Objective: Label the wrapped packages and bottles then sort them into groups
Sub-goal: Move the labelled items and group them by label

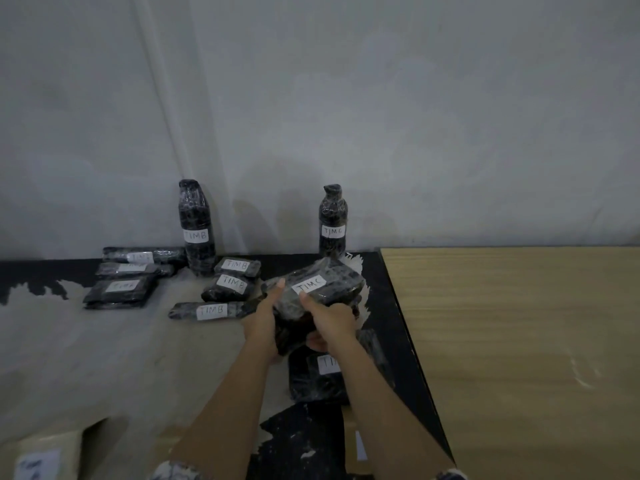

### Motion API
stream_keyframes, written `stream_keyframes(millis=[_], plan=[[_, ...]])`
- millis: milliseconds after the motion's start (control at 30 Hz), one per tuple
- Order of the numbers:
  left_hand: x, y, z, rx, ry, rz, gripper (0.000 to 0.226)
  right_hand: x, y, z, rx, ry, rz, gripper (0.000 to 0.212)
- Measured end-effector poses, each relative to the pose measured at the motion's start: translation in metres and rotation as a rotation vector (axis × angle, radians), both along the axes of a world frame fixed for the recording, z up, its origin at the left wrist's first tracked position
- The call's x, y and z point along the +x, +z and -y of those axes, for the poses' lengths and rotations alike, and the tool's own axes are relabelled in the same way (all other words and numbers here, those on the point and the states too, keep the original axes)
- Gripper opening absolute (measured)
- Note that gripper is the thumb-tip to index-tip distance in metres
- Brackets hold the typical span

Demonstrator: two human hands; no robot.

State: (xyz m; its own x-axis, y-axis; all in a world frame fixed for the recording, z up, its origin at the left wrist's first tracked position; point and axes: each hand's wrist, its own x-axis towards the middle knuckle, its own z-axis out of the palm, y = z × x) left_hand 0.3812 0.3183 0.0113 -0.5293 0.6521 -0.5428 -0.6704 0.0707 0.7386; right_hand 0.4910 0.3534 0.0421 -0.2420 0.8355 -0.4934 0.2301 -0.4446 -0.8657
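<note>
I hold a black plastic-wrapped package [332, 277] with a white label reading "TIM C" above the table. My left hand [265, 315] grips its left side and my right hand [330, 318] grips its near edge, thumb by the label. Below my right forearm lies another labelled wrapped package [311, 375]. A wrapped bottle labelled "TIM C" [333, 220] stands at the back by the wall. A taller bottle labelled "TIM B" [196, 226] stands to its left, with three "TIM B" packages [230, 284] beside it.
Three more labelled wrapped packages [121, 289] lie at the far left. The worn black tabletop [384, 306] meets a light wooden table [519, 341] on the right. A grey wall closes the back. A paper with writing [36, 464] lies at the near left corner.
</note>
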Motion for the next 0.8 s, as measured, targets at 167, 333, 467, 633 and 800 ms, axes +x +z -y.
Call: stream_keyframes(millis=[167, 333, 467, 633, 800], plan=[[-0.004, -0.006, -0.005, -0.063, 0.059, -0.045, 0.050, 0.019, -0.002, -0.005, -0.012, 0.041, -0.040, 0.040], [-0.026, -0.028, -0.019, -0.057, 0.059, -0.014, 0.086, 0.033, -0.004, -0.003, -0.144, -0.210, -0.348, 0.037], [-0.023, 0.018, 0.001, -0.315, 0.420, -0.268, 0.053, 0.045, -0.022, 0.019, -0.205, -0.428, -0.412, 0.022], [-0.044, 0.031, 0.005, -0.332, 0.612, -0.302, 0.049, 0.049, -0.032, 0.041, -0.212, -0.511, -0.298, 0.087], [-0.050, 0.035, 0.010, -0.328, 0.617, -0.272, 0.050, 0.046, -0.027, 0.056, -0.154, -0.399, -0.184, 0.115]])
